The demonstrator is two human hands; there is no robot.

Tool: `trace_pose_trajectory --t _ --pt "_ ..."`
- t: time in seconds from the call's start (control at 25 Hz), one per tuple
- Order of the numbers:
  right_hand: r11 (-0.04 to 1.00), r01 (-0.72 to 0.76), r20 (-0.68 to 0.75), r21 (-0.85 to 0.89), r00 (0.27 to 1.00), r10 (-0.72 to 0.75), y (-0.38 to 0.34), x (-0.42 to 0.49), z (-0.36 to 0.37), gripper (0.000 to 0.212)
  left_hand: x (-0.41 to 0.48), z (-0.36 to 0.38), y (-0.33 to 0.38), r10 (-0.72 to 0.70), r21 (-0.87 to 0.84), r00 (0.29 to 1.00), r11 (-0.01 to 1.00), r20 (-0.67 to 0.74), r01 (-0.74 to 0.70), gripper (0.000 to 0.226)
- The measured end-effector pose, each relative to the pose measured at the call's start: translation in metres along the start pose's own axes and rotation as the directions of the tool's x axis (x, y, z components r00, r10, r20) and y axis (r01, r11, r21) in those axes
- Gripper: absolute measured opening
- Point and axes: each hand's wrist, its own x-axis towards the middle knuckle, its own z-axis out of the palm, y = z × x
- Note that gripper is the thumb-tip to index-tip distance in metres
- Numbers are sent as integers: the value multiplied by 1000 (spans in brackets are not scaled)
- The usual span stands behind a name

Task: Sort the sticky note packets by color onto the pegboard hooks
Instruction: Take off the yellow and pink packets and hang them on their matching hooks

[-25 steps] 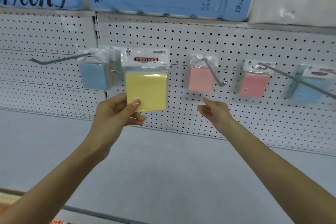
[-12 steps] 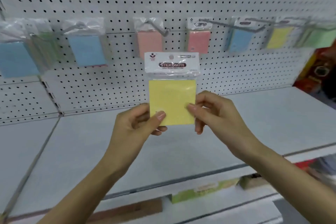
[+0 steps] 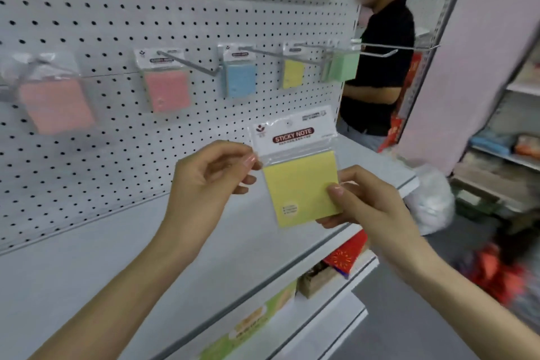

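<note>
head view: yellow packet [image 3: 301, 184] pinched in right grip [image 3: 365, 202], left grip [image 3: 210, 172] too.

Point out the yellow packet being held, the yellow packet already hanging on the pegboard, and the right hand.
held yellow packet [image 3: 301, 188], head view, middle of the yellow pad.
hanging yellow packet [image 3: 293, 74], head view, centre of its pad.
right hand [image 3: 365, 202], head view, back of the hand, thumb pinching the packet's lower right edge.

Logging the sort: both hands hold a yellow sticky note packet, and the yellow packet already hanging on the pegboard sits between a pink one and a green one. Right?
Not quite. In the head view, the hanging yellow packet sits between a blue packet and a green packet. Both the left hand and right hand do hold the yellow sticky note packet.
</note>
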Motion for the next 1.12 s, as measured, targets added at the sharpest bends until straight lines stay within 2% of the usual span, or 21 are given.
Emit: trace_pose_trajectory --t 0.2,0.32,0.6,0.76,0.92,1.12 --pt "999 40 -91 -8 995 -41 10 37 -77 16 53 79 -2 69 26 996 997 56 -71 5" --pt "997 74 -83 5 994 -73 18 73 -118 15 89 123 -6 95 30 995 995 -4 -95 5" --pt "992 120 -43 45 992 -118 38 167 -220 32 171 230 -11 111 63 979 993 -169 -102 7" --pt "989 121 40 89 991 -125 48 197 -248 41 199 261 -12 134 113 954 988 -267 -107 11" --pt "989 68 73 131 994 -78 55 221 -261 28 216 274 -14 142 183 941 979 -309 -88 18" --pt "982 16 107 186 994 -37 64 238 -264 23 229 279 -16 156 253 927 965 -341 -69 19"
